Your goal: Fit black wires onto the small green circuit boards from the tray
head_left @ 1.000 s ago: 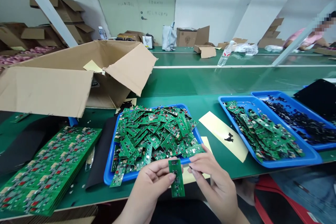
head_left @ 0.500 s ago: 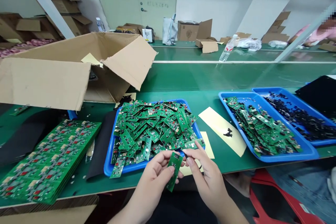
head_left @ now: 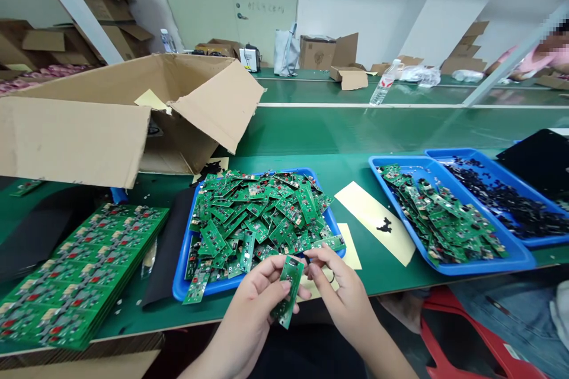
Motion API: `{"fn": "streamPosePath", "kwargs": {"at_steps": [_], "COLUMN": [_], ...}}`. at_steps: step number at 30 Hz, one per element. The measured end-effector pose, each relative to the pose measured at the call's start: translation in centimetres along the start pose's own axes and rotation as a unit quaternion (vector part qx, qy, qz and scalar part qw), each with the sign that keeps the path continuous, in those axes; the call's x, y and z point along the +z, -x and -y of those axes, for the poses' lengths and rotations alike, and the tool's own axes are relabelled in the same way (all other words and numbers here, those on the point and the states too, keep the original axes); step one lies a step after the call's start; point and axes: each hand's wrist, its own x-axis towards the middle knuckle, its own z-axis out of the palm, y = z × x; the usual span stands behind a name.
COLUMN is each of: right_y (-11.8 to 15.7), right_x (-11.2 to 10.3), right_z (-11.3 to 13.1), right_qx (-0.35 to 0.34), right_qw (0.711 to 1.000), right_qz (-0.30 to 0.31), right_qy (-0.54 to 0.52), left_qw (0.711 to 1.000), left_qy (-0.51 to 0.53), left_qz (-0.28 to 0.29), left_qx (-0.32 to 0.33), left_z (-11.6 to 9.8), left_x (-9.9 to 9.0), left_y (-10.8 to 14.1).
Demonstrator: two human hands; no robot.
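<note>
My left hand (head_left: 254, 302) grips a small green circuit board (head_left: 287, 291), held tilted in front of the table's near edge. My right hand (head_left: 338, 295) is beside it, its fingertips pinched at the board's top end; a small dark piece may be between them, too small to tell. Just beyond both hands stands a blue tray (head_left: 183, 281) heaped with several loose green boards (head_left: 262, 216).
A stack of uncut board panels (head_left: 75, 272) lies at the left, an open cardboard box (head_left: 111, 118) behind it. At the right are two blue trays, one with boards (head_left: 440, 219), one with black parts (head_left: 502, 195). Yellow paper strip (head_left: 373, 219) lies between. Red chair (head_left: 466, 331) below.
The board in my left hand has turned from flat and upright to tilted edge-on. My right hand's fingers have closed in on its top end. Both hands shifted slightly left.
</note>
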Motion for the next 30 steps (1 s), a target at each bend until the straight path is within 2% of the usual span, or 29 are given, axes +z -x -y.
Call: {"fn": "streamPosePath", "kwargs": {"at_steps": [5,12,23,30], "right_y": [-0.2,-0.3,-0.6,-0.5], "right_x": [-0.2,-0.6,-1.1,-1.2], "right_z": [-0.1,0.0,0.8,0.9], "right_qx": [0.045,0.125,0.193,0.198], "right_qw": [0.995,0.971,0.938,0.935], "right_qz": [0.026,0.072,0.129,0.134], "right_qy": [-0.082,-0.193,-0.256,-0.263], "left_qw": [1.000,0.999,0.999,0.999], "left_qy": [-0.012,-0.027,-0.018,-0.012], "left_qz": [0.015,0.035,0.047,0.040], "left_qx": [-0.002,-0.003,-0.006,-0.029], "left_z": [-0.1,-0.3,0.0,0.0], "left_x": [-0.1,0.1,-0.3,-0.3], "left_y": [0.0,0.4,0.8,1.0]}}
